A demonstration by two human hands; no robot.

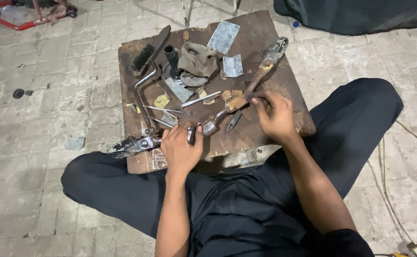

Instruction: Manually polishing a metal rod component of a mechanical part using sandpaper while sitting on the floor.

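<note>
head view, person seated cross-legged on a paved floor (37,85), low wooden counter (265,28) set in front of the knees.

left hand (180,148) — at the near edge of the counter, fingers clenched around a small dark metal piece (190,135) that pokes out between thumb and forefinger. this piece sits just beside the lower end of a long rusty lever-like tool (246,88), which lies diagonally across the counter, its upper end toward the far right corner.

right hand (274,115) — resting on the counter right of the tool's middle, fingers curled and pinching something small and thin at the fingertips; cannot tell what it is.

around them: dark pointed tool (233,122) between the two hands, bent metal crank (141,90) at left, brush (146,54) at far left corner, black ribbed cylinder (172,59), crumpled grey cloth (198,62), two grey sandpaper sheets (223,36), thin metal rod (200,99), scattered yellowish scraps (161,100).
</note>
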